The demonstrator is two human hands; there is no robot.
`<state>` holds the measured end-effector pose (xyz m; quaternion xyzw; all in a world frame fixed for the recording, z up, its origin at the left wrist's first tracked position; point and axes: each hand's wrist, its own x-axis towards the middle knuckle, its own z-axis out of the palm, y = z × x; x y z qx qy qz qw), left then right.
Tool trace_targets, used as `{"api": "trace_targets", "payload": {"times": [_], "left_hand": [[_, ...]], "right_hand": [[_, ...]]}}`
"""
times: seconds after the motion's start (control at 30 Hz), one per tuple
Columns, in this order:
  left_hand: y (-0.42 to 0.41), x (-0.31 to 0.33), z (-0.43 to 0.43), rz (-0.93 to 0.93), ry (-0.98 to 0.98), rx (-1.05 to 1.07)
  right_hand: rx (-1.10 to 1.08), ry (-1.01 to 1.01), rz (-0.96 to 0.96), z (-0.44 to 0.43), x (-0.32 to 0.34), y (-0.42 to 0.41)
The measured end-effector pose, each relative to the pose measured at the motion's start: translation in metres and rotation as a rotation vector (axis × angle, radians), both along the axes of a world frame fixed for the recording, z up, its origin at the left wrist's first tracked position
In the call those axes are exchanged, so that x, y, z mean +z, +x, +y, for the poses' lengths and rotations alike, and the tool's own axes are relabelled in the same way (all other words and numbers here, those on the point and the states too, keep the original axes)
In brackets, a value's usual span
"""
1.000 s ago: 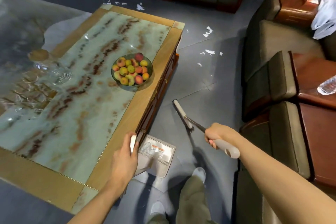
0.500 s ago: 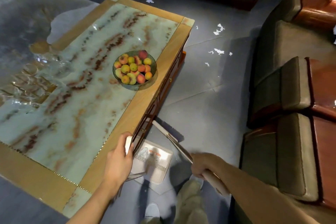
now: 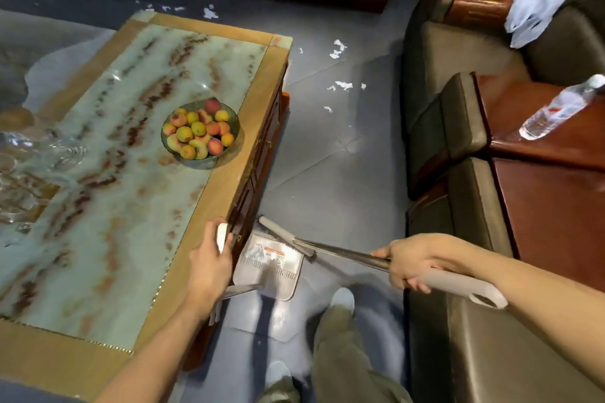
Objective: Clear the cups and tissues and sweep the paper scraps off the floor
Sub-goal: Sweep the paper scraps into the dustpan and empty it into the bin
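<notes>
Item 1, left hand (image 3: 209, 267): I see it reaching forward beside the near corner of the coffee table (image 3: 209, 203), fingers curled round the white top of the dustpan's upright handle (image 3: 223, 237), thumb side towards the table edge.

Item 2, right hand (image 3: 409, 263): I log the arm coming in from the right and the fist wrapped round the broom (image 3: 340, 252) where the metal shaft meets the pale grip. The forefinger lies along the shaft, and the grip's end sticks out behind the hand.

Item 3, dustpan (image 3: 268, 267): grey, flat on the floor (image 3: 327, 157) right against the table's side, with a printed label and a toothed comb strip on its face. I cannot tell what, if anything, lies in it.

Item 4, broom head (image 3: 278, 231): narrow and pale, lying at the pan's far edge, touching or just over it.

Item 5, paper scraps (image 3: 343, 85): small white torn pieces scattered on the floor well beyond the pan, between the table and the armchairs (image 3: 458, 127); more (image 3: 209, 12) lie past the table's far end.

Item 6, sundries: a bowl of fruit (image 3: 199, 131) on the table and a water bottle (image 3: 556, 111) lying on a side stand.
</notes>
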<state>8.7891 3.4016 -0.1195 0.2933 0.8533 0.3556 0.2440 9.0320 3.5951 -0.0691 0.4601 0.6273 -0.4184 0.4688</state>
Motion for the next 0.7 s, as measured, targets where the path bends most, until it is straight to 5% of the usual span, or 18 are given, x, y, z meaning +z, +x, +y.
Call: {"api": "trace_targets", "payload": {"times": [0.1, 0.3, 0.7], "left_hand": [[0.004, 0.01, 0.028, 0.022, 0.016, -0.055], [0.006, 0.02, 0.087, 0.064, -0.048, -0.112], [-0.025, -0.01, 0.179, 0.102, -0.127, 0.055]], "right_hand": [[-0.106, 0.117, -0.009, 0.026, -0.004, 0.019], [0.128, 0.45, 0.043, 0.073, -0.029, 0.015], [-0.291, 0.093, 0.256, 0.154, -0.101, -0.056]]}}
